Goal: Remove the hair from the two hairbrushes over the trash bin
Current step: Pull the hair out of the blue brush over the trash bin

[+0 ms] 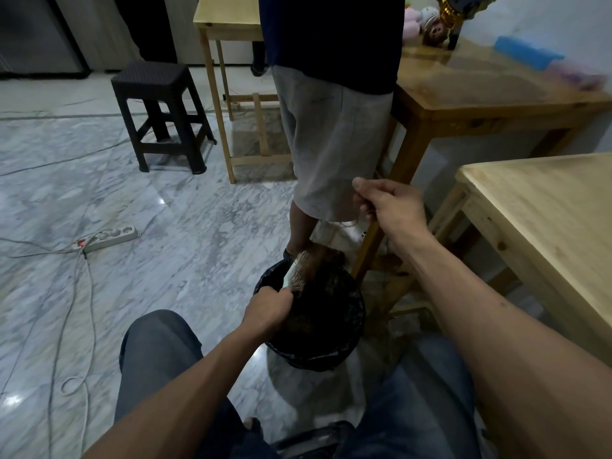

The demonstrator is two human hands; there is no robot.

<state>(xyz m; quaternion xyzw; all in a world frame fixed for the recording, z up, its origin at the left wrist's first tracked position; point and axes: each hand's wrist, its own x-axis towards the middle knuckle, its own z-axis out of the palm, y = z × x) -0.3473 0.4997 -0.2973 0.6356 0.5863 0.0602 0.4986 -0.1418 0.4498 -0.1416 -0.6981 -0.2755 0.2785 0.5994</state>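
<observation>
Right, your left hand (pixel 269 308) grips the hairbrush (pixel 296 271) over the trash bin (pixel 354 326) w/ right hand (pixel 390 207) pinching hair (pixel 326 241): light, stringy stuff, so prob grab near the bristles.

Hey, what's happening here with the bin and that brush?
A seated person is cleaning a hairbrush over a black-lined trash bin. The left hand grips the brush above the bin's opening. The right hand is raised, pinching strands of hair that stretch down to the bristles. Only one brush shows. Someone else stands just behind the bin.
</observation>
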